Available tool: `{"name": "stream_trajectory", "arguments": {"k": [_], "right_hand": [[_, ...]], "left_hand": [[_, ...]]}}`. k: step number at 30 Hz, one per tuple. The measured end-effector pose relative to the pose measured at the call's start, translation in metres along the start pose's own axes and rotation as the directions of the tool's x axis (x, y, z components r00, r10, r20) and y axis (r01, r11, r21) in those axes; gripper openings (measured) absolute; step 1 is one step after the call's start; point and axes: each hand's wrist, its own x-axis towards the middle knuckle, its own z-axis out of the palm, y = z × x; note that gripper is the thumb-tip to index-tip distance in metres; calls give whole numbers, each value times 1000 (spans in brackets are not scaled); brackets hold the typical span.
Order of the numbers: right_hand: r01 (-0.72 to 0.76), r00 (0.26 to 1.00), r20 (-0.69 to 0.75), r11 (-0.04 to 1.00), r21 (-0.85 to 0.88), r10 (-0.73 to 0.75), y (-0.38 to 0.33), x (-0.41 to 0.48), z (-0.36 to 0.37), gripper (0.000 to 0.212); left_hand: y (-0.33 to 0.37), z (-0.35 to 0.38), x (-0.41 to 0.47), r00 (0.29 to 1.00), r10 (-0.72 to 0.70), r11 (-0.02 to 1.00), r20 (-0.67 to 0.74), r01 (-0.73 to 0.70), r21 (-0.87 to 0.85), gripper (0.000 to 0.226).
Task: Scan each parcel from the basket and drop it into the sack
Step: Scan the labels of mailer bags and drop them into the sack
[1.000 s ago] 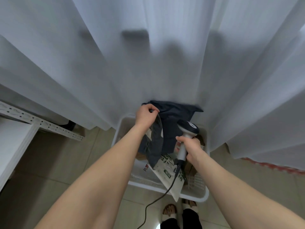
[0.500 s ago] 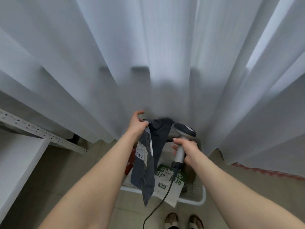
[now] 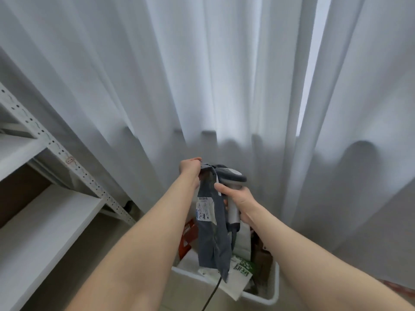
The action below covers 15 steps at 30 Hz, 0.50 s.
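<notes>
Two hands are up and both are busy. The left hand (image 3: pixel 189 168) pinches the top edge of one dark grey poly mailer (image 3: pixel 213 241), fingers curled over the crumpled plastic. The bag hangs long and limp straight above the basket (image 3: pixel 275 285). One white printed label (image 3: pixel 204 208) is stuck on the side facing the camera.

The right hand (image 3: pixel 239 198), also above the basket, is wrapped fully round the smooth silver handle of one scanner (image 3: pixel 231 176). Its rounded dark head sits right by the mailer's top. One black cable (image 3: pixel 210 296) drops past the basket's near rim.

The basket is one white plastic tub with rounded corners. Inside are a white bag with green print (image 3: pixel 240 269), something orange (image 3: pixel 187 239) and brown cardboard bits (image 3: pixel 261 254); can't get an exact count. A pleated white curtain (image 3: pixel 202 75) hangs behind the basket, and one perforated white metal rack (image 3: pixel 56 149) stands left of it.
</notes>
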Motion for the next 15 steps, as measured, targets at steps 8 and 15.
{"name": "stream_trajectory", "arguments": {"k": [8, 15], "right_hand": [[60, 993, -96, 993, -102, -70, -20, -68, 10, 34], [73, 993, 90, 997, 3, -73, -40, -97, 24, 31]], "left_hand": [[44, -31, -101, 963, 114, 977, 243, -64, -203, 13], [64, -93, -104, 937, 229, 895, 262, -309, 322, 66]]}}
